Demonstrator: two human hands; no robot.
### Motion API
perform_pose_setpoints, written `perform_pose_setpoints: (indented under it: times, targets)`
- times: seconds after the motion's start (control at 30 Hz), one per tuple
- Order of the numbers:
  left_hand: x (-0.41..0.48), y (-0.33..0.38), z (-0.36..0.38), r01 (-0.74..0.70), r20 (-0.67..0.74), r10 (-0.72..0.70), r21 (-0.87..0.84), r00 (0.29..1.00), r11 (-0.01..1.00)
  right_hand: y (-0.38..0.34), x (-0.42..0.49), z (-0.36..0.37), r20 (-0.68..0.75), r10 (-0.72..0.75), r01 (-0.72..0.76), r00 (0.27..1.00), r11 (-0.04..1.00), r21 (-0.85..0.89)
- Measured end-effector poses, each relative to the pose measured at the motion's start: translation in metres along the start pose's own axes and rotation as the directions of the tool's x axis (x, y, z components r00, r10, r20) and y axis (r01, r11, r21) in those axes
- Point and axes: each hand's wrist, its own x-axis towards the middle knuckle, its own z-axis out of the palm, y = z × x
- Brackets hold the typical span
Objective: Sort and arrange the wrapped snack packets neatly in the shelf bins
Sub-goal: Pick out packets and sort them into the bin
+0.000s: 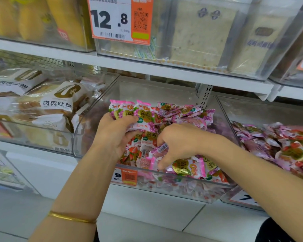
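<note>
A clear plastic shelf bin (pixel 182 185) holds a heap of pink wrapped snack packets (pixel 180 112). My left hand (pixel 115 131) grips an upright row of three pink packets (pixel 129 110) at the bin's left side, thumb over their fronts. My right hand (pixel 178 142) reaches down into the front of the bin, and its curled fingers pinch a pink packet (pixel 160 150) with a barcode showing. Another packet with a gold label (pixel 185 167) lies against the front wall, just under that hand.
The bin to the right (pixel 278 147) is piled with pink and red packets. The bin on the left (pixel 47 105) holds white bread packets. The shelf above (pixel 147 67) carries clear boxes of bread and a price tag (pixel 120 20) reading 12.8.
</note>
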Motion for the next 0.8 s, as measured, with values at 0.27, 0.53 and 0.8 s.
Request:
perform_pose_setpoints:
  times: [0.27, 0.53, 0.8]
  targets:
    - [-0.004, 0.001, 0.003, -0.013, 0.014, 0.013, -0.003, 1.0, 1.0, -0.007, 0.007, -0.015, 0.173, -0.016, -0.034, 0.985, 0.959, 0.282]
    - [-0.004, 0.001, 0.004, -0.004, 0.0, 0.004, -0.032, 1.0, 0.999, 0.007, 0.002, -0.011, 0.012, 0.001, -0.007, 1.0, 0.847, 0.531]
    - [0.003, 0.006, -0.001, 0.052, -0.026, -0.064, -0.312, 0.998, 0.949, 0.033, -0.009, -0.001, -0.429, 0.513, 0.24, 0.743, 0.395, 0.887]
